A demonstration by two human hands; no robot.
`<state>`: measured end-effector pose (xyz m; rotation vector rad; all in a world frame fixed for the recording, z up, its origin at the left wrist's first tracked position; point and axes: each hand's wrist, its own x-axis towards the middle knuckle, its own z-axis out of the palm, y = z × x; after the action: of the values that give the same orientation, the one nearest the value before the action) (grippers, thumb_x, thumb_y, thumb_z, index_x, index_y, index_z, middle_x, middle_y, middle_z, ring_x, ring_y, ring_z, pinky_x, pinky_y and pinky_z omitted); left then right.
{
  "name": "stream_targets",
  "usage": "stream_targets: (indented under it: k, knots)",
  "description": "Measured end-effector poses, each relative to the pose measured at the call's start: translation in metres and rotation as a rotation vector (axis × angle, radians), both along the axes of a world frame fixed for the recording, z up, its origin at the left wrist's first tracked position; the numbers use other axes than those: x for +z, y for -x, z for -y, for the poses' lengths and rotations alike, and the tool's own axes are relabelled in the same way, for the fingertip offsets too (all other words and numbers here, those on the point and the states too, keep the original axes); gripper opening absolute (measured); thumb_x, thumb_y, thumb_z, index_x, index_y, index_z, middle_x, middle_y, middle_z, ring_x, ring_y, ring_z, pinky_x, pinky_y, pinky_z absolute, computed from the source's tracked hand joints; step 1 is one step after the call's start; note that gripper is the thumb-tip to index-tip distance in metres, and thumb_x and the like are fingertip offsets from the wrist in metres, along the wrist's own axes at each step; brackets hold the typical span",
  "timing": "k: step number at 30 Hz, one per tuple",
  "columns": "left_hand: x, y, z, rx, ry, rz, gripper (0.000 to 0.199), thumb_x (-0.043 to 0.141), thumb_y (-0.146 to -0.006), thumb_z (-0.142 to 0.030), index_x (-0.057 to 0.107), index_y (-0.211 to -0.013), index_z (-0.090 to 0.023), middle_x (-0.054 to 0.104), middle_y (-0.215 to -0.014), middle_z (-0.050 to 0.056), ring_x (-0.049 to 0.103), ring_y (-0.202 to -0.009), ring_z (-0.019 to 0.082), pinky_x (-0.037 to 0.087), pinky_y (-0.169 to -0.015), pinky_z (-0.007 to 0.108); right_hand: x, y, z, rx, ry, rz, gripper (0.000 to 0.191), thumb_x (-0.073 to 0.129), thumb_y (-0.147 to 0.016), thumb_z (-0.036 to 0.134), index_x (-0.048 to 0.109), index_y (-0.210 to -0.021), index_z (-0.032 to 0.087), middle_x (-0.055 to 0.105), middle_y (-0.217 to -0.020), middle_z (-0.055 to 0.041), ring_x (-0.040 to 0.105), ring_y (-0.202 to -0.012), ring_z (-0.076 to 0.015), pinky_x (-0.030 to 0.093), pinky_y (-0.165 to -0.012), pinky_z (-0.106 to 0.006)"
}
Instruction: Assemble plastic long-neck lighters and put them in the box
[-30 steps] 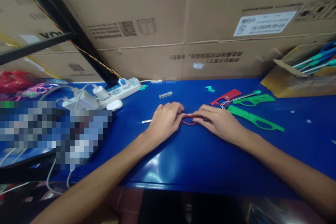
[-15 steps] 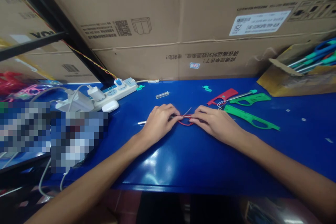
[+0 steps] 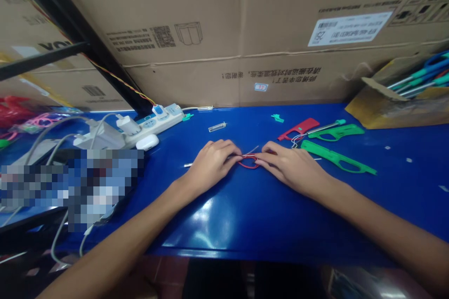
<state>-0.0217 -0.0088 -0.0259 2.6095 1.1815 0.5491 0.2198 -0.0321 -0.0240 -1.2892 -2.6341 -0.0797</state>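
Note:
Both hands meet over the blue table around a small red wire loop (image 3: 248,166). My left hand (image 3: 215,163) pinches the left side of the red wire between thumb and fingers, and a thin silvery rod end (image 3: 188,165) pokes out to its left. On the other side my right hand (image 3: 289,163) is closed on the red wire's right part; a thin tip shows beyond it. Just past the right hand lie a red plastic handle piece (image 3: 302,128), a metal rod with white wires (image 3: 324,127) and two green handle pieces (image 3: 338,158).
A white power strip (image 3: 154,124) with plugs and a white earbud case (image 3: 147,142) sit at the left. Cardboard boxes (image 3: 210,23) stand behind the blue table (image 3: 224,224). An open carton (image 3: 382,107) of rods is at the right. A small clear part (image 3: 217,126) lies behind my left hand.
The hands have hardly moved and keep their hold on the red wire. My right hand is slightly further right, and the view has shifted a little.

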Motion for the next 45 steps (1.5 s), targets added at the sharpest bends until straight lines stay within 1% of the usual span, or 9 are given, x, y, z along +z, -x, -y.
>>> stream_targets:
  k: [3, 7, 13, 21, 27, 31, 37, 41, 45]
  knots:
    - [-0.003, 0.000, -0.001, 0.038, 0.094, 0.091, 0.011, 0.061, -0.098, -0.028, 0.068, -0.097, -0.021, 0.070, -0.098, 0.001, 0.063, -0.092, 0.018, 0.045, -0.080, 0.031, -0.002, -0.001, 0.000, -0.009, -0.004, -0.005, 0.035, 0.042, -0.104, 0.040, 0.071, -0.121, 0.027, 0.064, -0.106, -0.0037, 0.059, -0.063, -0.0122, 0.033, -0.051, -0.028]
    - [-0.003, 0.000, -0.003, 0.085, 0.192, 0.148, 0.008, 0.064, -0.096, -0.026, 0.070, -0.096, -0.021, 0.070, -0.098, 0.001, 0.064, -0.092, 0.019, 0.048, -0.080, 0.031, -0.004, -0.001, -0.001, -0.003, 0.026, -0.052, 0.034, 0.043, -0.104, 0.040, 0.072, -0.117, 0.026, 0.063, -0.105, -0.0034, 0.059, -0.065, -0.0121, 0.034, -0.052, -0.028]
    - [-0.006, 0.001, -0.004, 0.089, 0.252, 0.200, 0.009, 0.064, -0.096, -0.023, 0.072, -0.092, -0.021, 0.071, -0.099, 0.001, 0.065, -0.094, 0.018, 0.049, -0.086, 0.032, -0.006, 0.000, -0.002, -0.005, 0.061, -0.112, 0.033, 0.046, -0.103, 0.039, 0.072, -0.114, 0.024, 0.063, -0.102, -0.0032, 0.059, -0.068, -0.0131, 0.036, -0.055, -0.028]
    - [0.001, 0.005, -0.005, -0.054, 0.124, 0.138, 0.015, 0.059, -0.099, -0.027, 0.072, -0.095, -0.021, 0.071, -0.103, 0.003, 0.066, -0.095, 0.018, 0.050, -0.086, 0.031, -0.004, -0.001, -0.003, 0.004, 0.065, -0.128, 0.031, 0.048, -0.103, 0.038, 0.074, -0.112, 0.024, 0.064, -0.101, -0.0032, 0.061, -0.070, -0.0137, 0.038, -0.057, -0.029]
    - [0.003, 0.001, 0.000, 0.021, 0.063, 0.062, 0.014, 0.057, -0.099, -0.026, 0.069, -0.094, -0.021, 0.071, -0.099, 0.000, 0.066, -0.090, 0.017, 0.046, -0.079, 0.030, -0.004, -0.002, -0.003, 0.007, 0.055, -0.103, 0.032, 0.047, -0.103, 0.038, 0.074, -0.111, 0.023, 0.064, -0.102, -0.0036, 0.061, -0.070, -0.0136, 0.038, -0.056, -0.028]
    - [0.000, -0.005, 0.001, 0.101, 0.017, 0.040, 0.010, 0.064, -0.096, -0.031, 0.067, -0.095, -0.021, 0.071, -0.088, -0.002, 0.064, -0.078, 0.016, 0.041, -0.073, 0.030, -0.003, -0.001, -0.003, 0.007, 0.061, -0.099, 0.031, 0.047, -0.103, 0.037, 0.074, -0.110, 0.023, 0.064, -0.102, -0.0038, 0.061, -0.069, -0.0135, 0.038, -0.056, -0.028]
    - [-0.004, -0.008, -0.001, 0.112, 0.048, 0.092, 0.009, 0.062, -0.097, -0.027, 0.068, -0.092, -0.021, 0.071, -0.088, -0.002, 0.061, -0.070, 0.013, 0.038, -0.065, 0.027, -0.001, -0.001, -0.002, 0.011, 0.082, -0.100, 0.033, 0.046, -0.104, 0.039, 0.074, -0.111, 0.023, 0.064, -0.102, -0.0042, 0.060, -0.069, -0.0132, 0.039, -0.057, -0.029]
    - [-0.005, -0.007, -0.002, 0.079, 0.022, 0.086, 0.011, 0.062, -0.097, -0.030, 0.066, -0.094, -0.021, 0.070, -0.088, -0.001, 0.061, -0.075, 0.014, 0.038, -0.067, 0.027, -0.002, 0.000, -0.002, -0.001, 0.085, -0.100, 0.034, 0.045, -0.104, 0.040, 0.074, -0.111, 0.024, 0.064, -0.102, -0.0038, 0.060, -0.069, -0.0129, 0.039, -0.057, -0.028]
    - [-0.002, -0.005, 0.000, -0.023, -0.094, -0.022, 0.011, 0.057, -0.101, -0.029, 0.064, -0.100, -0.021, 0.069, -0.103, 0.001, 0.062, -0.090, 0.017, 0.037, -0.077, 0.031, -0.002, 0.000, -0.002, 0.009, 0.080, -0.099, 0.035, 0.043, -0.104, 0.039, 0.073, -0.113, 0.023, 0.064, -0.102, -0.0048, 0.060, -0.070, -0.0129, 0.039, -0.057, -0.028]
